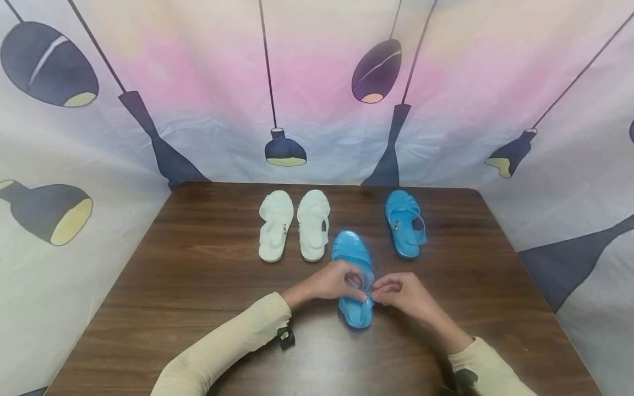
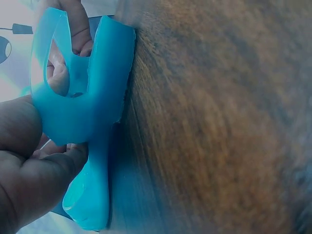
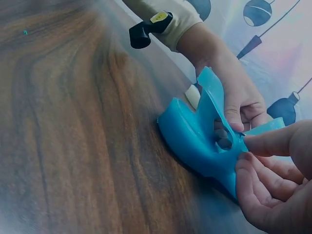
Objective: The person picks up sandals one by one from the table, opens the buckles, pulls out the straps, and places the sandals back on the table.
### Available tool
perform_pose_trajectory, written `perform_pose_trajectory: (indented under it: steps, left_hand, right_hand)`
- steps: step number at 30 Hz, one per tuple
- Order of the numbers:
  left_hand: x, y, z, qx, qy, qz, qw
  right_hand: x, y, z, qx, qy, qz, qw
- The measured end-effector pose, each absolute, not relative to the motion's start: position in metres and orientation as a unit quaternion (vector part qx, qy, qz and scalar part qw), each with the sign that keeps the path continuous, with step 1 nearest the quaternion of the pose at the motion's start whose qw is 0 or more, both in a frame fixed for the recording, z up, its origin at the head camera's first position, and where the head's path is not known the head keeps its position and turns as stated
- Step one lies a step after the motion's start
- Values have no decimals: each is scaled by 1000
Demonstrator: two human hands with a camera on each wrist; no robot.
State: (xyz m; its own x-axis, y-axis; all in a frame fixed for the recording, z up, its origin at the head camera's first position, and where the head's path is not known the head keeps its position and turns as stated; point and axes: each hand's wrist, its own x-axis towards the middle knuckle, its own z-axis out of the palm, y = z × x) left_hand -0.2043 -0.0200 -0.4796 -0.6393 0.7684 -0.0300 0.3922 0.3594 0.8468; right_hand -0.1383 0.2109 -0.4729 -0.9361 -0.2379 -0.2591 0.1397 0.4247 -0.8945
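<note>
A blue jelly sandal [image 1: 349, 247] lies sole down on the table, toe pointing away, between my two hands. My left hand [image 1: 331, 280] reaches over it from the left, its fingers curled at the strap and its thumb near the buckle side. From the right, my right hand [image 1: 410, 296] pinches the ankle strap [image 3: 213, 92] at the sandal's side between thumb and fingers. In the right wrist view the strap's loose-looking end stands up above the heel. The fingertips partly hide the fastening, so whether it is buckled cannot be told.
A second blue sandal [image 1: 401, 202] lies farther back on the right. Two white sandals, one on the left [image 1: 271, 251] and one on the right [image 1: 312, 251], lie side by side at back left. The brown wooden table [image 1: 198, 264] meets a lamp-patterned curtain [image 1: 327, 66] behind.
</note>
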Motion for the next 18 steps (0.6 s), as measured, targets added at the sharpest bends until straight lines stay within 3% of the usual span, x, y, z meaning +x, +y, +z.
perform_pose_trajectory:
  steps: [18]
  left_hand:
    - [-205, -18, -479, 391, 803, 408, 190]
  right_hand:
    - [-135, 201, -475, 24, 824, -546, 148]
